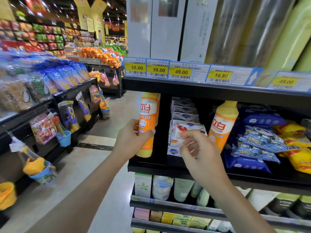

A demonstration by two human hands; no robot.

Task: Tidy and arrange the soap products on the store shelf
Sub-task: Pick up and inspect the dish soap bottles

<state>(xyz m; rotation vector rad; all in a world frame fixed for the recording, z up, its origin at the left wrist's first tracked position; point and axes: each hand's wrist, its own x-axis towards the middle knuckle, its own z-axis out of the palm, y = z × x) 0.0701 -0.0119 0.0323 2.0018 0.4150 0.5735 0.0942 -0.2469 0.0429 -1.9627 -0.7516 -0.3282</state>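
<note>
Within left hand [133, 140], orange-yellow bottle [146, 125] upright

At frame centre, a dark gap between the left orange bottle [148, 125] and the soap box stack [184, 125]; the shelf board [202, 89] overhangs above

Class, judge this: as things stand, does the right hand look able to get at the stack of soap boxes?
Probably yes. The right hand hangs just in front of the soap boxes, fingers loosely curled and holding nothing, with no product between them.
</note>
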